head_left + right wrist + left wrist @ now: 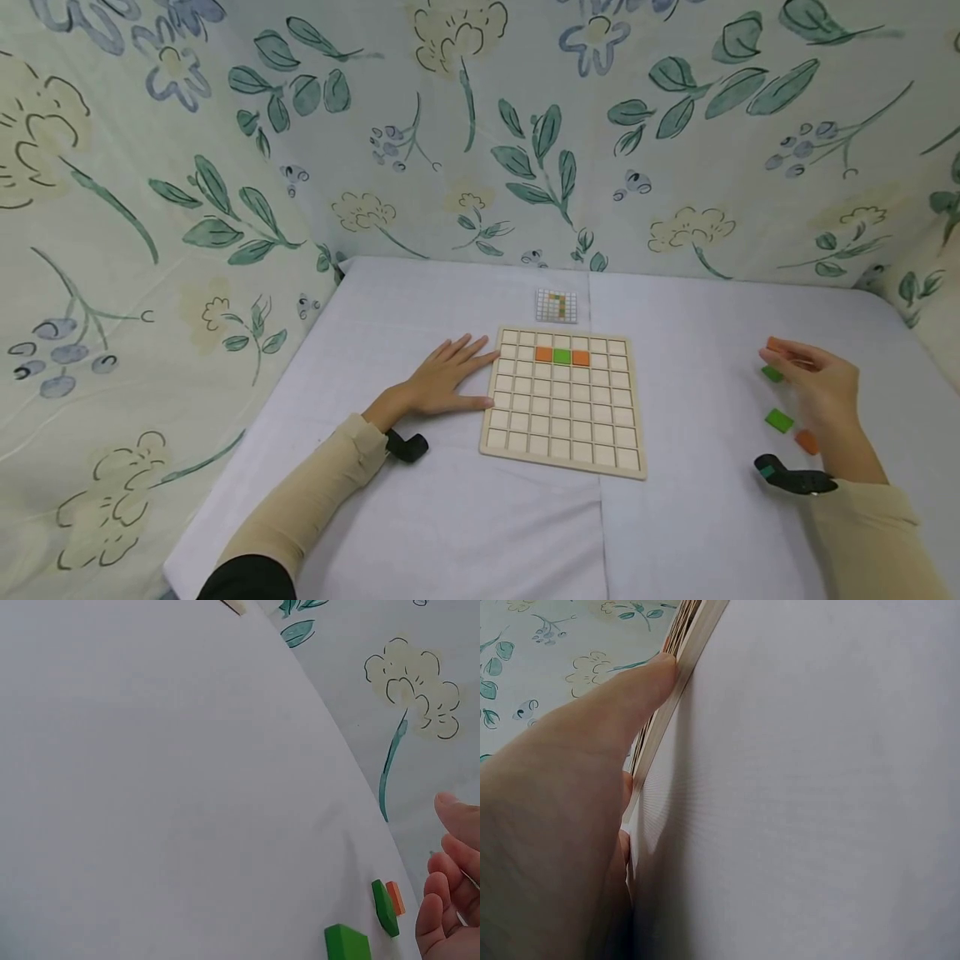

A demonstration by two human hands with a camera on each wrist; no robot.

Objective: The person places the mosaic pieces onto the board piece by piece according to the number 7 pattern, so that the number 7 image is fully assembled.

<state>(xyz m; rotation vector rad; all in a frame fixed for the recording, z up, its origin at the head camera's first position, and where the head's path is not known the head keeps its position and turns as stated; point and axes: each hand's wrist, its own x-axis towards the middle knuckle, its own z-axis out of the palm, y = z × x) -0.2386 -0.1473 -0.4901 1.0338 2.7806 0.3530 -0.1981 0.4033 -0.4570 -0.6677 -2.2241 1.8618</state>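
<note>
A square wooden grid board [562, 408] lies on the white cloth with an orange tile [543, 355], a green tile [562, 357] and a second orange tile [581, 358] side by side in its upper cells. My left hand [446, 379] rests flat beside it, fingers spread and thumb [656, 679] touching its left edge. On the right, my right hand [821, 383] hovers over loose tiles, fingers loosely bent. Nothing shows between thumb and fingers in the right wrist view. Its fingertips overlap an orange tile [776, 342] in the head view, close to a green tile [385, 907].
Another green tile [778, 420] and an orange tile [807, 442] lie below the right hand. Behind the board is a small pattern card [557, 306]. A flower-printed cloth [465, 167] hangs along the table's back and left sides.
</note>
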